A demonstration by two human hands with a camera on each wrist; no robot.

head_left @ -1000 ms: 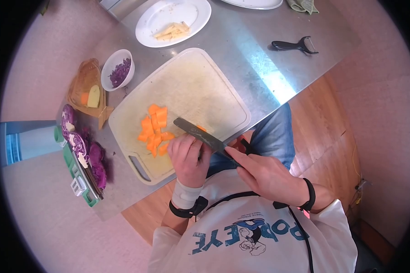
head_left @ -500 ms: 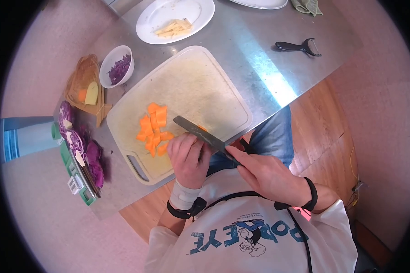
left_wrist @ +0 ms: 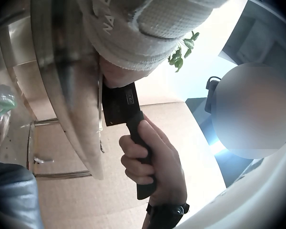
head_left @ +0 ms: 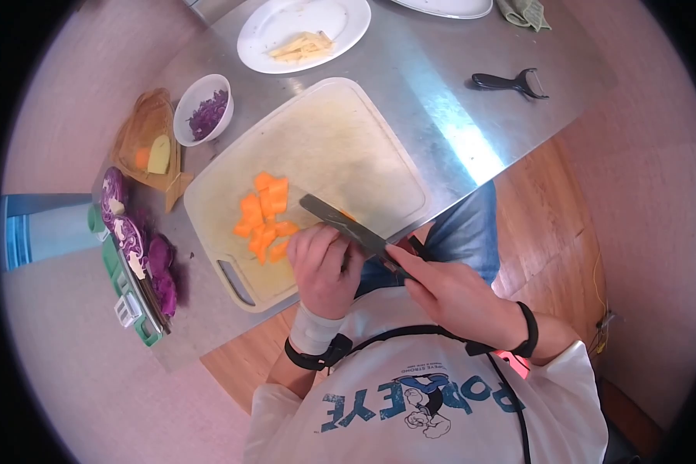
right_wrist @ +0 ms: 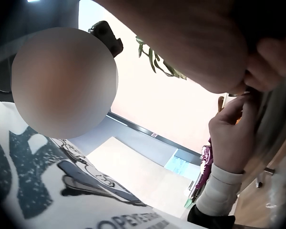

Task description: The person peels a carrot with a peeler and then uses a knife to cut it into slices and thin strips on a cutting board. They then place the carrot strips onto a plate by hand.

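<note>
And here's the right hand, wrapped firmly around the black handle of the knife, the blade slanting across the near side of the chopping board. Right up against it is the left hand, fingers bent down beside the blade; whether they grip anything, I can't tell, because what's under them is hidden.

Just past the blade, a sliver of orange slice peeks out! The cut carrot pieces lie in a loose cluster on the board's left part, just beyond the left hand.

The board sits at the near edge of the table. Off its far-left side, a white bowl holds purple cabbage shreds, and beside that, a wicker basket. Big cabbage chunks line the left edge. Over at the far edge, pale yellow strips rest on a white plate, with a black peeler towards the right edge.
</note>
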